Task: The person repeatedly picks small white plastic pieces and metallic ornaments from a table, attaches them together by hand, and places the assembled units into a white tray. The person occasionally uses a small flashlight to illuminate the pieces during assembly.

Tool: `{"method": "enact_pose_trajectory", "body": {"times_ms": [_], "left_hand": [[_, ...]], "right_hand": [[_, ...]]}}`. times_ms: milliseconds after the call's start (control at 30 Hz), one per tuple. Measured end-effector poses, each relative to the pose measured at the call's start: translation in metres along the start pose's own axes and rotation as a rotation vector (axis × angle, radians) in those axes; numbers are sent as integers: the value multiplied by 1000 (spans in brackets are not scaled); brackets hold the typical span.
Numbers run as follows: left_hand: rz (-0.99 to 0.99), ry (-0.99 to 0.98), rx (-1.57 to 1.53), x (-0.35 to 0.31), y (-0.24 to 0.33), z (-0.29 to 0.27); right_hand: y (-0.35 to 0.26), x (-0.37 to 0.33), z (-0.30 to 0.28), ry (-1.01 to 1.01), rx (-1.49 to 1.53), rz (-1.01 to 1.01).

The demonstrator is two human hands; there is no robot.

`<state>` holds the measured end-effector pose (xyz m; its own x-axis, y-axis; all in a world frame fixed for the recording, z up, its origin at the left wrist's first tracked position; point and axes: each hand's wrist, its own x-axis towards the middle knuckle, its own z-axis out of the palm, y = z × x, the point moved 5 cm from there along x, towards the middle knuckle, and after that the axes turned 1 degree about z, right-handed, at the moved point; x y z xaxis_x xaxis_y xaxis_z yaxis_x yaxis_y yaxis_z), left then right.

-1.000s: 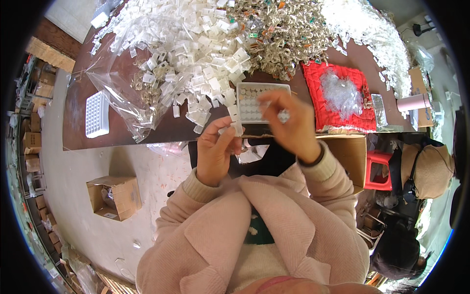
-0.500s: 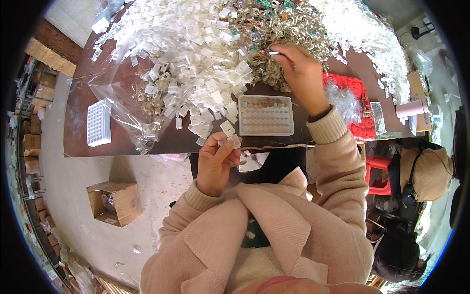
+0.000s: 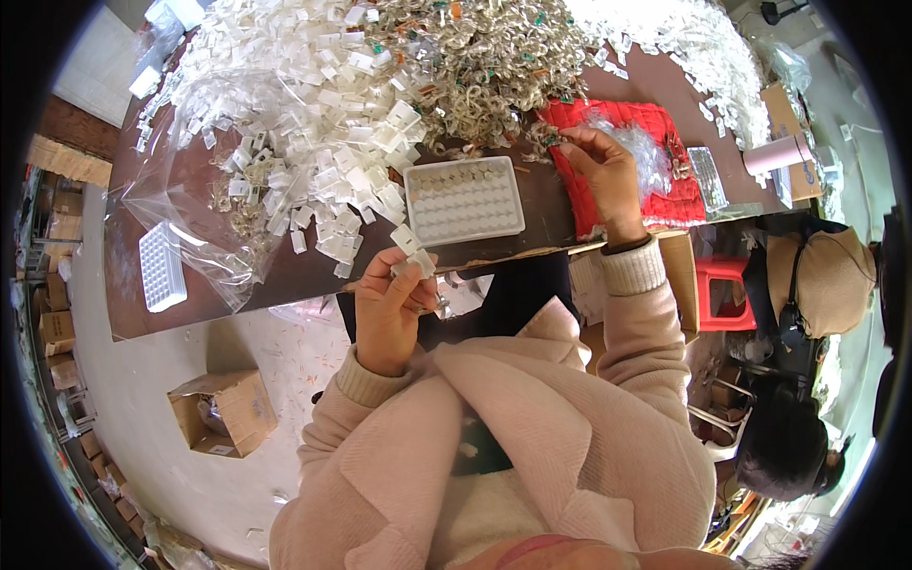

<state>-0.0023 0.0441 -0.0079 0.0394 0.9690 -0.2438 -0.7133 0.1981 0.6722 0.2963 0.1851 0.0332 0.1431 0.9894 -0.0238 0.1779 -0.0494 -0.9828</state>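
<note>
My left hand (image 3: 388, 312) is closed at the table's front edge, gripping a few small white plastic cards (image 3: 412, 251) between thumb and fingers. Farther right, my right hand (image 3: 610, 176) hovers over the red cloth (image 3: 581, 195). Its thumb and forefinger come together in a pinch, and whatever they hold is too small to make out. Between the hands lies a white tray (image 3: 465, 231) with rows of small round compartments; pale pieces fill its far rows. Behind it rises a heap of small, shiny metallic-looking pieces (image 3: 494, 71).
A large heap of white plastic cards (image 3: 285, 76) covers the table's left and back, with clear plastic film (image 3: 214, 271) beside it. A white compartment tray (image 3: 163, 271) lies far left. Clear bags (image 3: 646, 161) rest on the cloth. A cardboard box (image 3: 228, 413) and red stool (image 3: 724, 293) stand below.
My right hand has moved from the metallic heap, where it held a small white piece, over to the red cloth. My left hand keeps its cards. The whole view has shifted slightly.
</note>
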Motion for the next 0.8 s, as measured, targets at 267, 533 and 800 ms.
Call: {"method": "enact_pose_trajectory", "body": {"times_ms": [267,533,800], "left_hand": [[-15,-24,32,-3,-5,6],[-16,-55,20,-4,-6,13],[-73,-132,-9,-5,-2,31]], "right_hand": [[-11,-4,-11,6,266,-128],[-12,-2,-6,-37,587,-125],[-37,-33,12,-173,660,-291]]}}
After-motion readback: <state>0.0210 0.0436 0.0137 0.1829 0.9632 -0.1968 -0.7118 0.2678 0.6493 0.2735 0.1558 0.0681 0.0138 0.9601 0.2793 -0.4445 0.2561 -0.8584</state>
